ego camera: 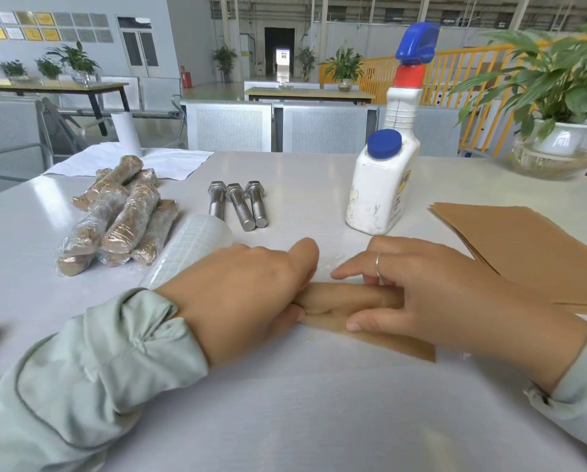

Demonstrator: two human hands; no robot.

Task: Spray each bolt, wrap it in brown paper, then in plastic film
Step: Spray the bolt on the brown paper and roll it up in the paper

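Both hands, left hand (248,294) and right hand (431,294), pinch the brown paper roll (346,296); its contents stay hidden.

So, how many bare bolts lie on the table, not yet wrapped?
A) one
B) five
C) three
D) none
C: three bare bolts lie side by side between the pile of wrapped bolts and the spray bottle.
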